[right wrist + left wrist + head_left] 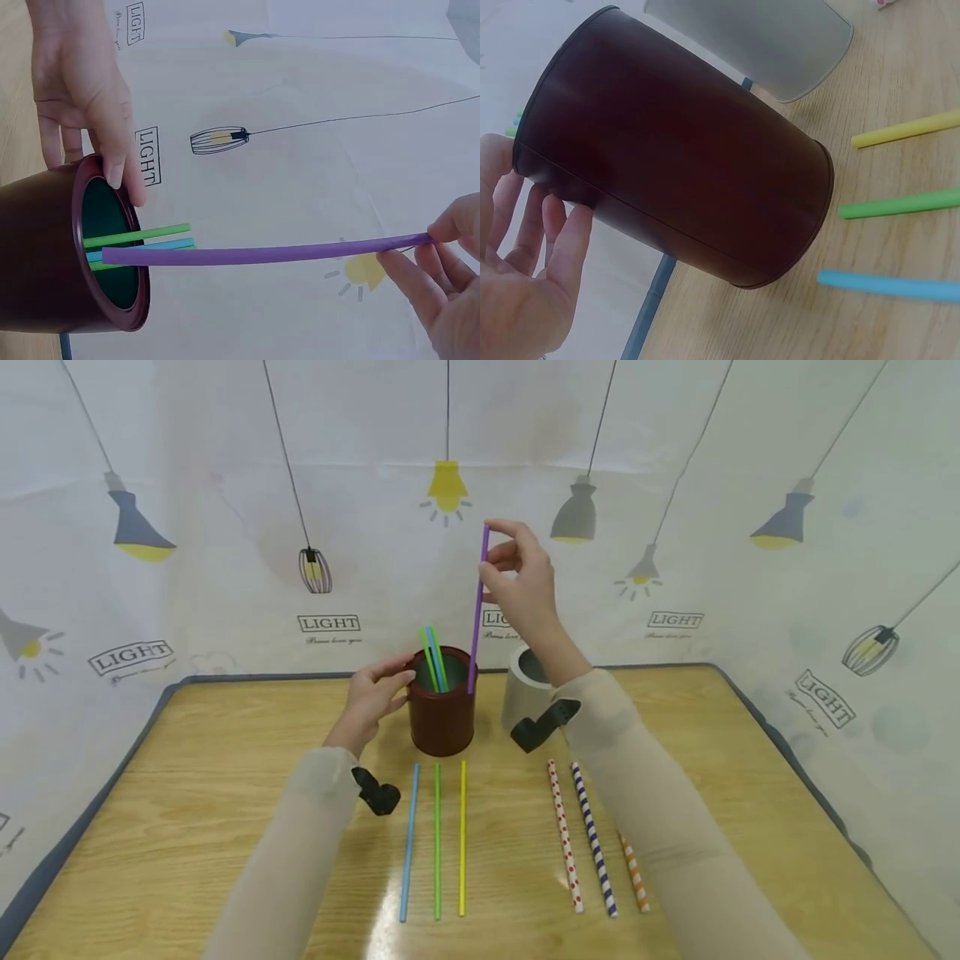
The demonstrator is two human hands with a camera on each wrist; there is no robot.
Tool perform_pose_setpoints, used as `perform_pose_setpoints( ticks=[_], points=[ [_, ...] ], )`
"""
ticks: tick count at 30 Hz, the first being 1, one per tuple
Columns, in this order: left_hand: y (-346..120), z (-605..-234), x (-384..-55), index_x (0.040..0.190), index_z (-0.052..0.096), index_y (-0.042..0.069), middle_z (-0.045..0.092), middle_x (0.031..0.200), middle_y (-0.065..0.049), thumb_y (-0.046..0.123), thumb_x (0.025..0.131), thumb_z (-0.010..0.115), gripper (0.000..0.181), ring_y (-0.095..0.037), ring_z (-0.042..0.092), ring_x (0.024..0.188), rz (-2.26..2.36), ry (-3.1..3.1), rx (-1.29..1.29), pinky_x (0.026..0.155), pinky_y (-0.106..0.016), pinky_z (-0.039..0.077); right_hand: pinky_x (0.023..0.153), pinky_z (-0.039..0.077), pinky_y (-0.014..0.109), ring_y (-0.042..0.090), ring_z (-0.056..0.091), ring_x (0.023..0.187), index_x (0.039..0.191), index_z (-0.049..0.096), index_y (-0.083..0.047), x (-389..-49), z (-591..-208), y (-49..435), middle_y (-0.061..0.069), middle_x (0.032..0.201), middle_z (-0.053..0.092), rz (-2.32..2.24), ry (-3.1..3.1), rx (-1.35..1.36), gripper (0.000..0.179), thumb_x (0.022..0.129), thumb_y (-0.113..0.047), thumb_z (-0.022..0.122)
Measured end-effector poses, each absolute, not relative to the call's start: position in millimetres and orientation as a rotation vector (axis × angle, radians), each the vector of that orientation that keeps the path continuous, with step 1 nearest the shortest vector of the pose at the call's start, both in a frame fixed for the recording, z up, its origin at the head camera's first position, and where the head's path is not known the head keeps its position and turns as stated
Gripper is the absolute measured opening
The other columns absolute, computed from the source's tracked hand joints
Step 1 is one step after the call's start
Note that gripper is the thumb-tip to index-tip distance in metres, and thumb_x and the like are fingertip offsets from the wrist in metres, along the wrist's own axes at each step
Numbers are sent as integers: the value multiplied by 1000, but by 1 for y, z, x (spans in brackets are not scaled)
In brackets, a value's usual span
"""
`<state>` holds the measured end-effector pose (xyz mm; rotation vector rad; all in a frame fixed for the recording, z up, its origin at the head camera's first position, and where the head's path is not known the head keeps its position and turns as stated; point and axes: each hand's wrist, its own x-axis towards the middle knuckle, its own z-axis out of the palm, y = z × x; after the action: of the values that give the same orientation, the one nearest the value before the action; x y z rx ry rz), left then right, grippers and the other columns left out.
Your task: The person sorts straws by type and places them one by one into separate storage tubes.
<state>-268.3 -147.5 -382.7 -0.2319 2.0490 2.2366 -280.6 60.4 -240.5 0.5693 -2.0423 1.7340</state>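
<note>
My right hand [525, 577] pinches a purple drinking straw [247, 255] near its upper end. The straw stands almost upright in the head view, its lower end at the right side of the dark red cylindrical cup's mouth. That cup [441, 722] is upright on the table. Around its left rim, my left hand [375, 693] holds it, with fingers [570, 247] against the wall. Two green straws [139, 235] and a blue straw [176, 244] lean inside the cup, their tops sticking out. How deep they reach is hidden.
A white cup [517, 697] stands right of the red one, partly behind my right forearm. Nearer on the table lie a blue straw [408, 843], a green straw [437, 843], a yellow straw [462, 839] and, further right, patterned straws [592, 839]. A printed cloth rises behind.
</note>
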Motion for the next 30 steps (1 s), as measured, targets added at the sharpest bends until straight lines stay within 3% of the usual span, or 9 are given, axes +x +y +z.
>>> perform_pose_setpoints(
  ticks=[8,15,30],
  points=[
    [-148,-382,-270,126,57,12,51,118,-4,15,88,62,38,-17,52,111,2226,2050,-241,86,-35,48,58,55,31,20,55,80,124,53,-7,-293,-248,53,8,84,51,1762,-2012,542,41,85,5,55],
    [-149,-381,-270,126,58,13,51,118,-3,17,88,62,38,-16,51,112,2222,2053,-239,87,-36,47,57,55,30,22,57,81,125,52,-7,-312,-282,50,10,85,52,1722,-2094,544,41,85,4,55],
    [-147,-379,-267,127,57,13,51,124,-4,15,89,61,39,-17,51,112,2221,2051,-236,88,-37,46,59,54,30,24,56,82,127,49,-5,-319,-333,42,14,88,52,1683,-2267,568,43,86,6,53]
  ],
)
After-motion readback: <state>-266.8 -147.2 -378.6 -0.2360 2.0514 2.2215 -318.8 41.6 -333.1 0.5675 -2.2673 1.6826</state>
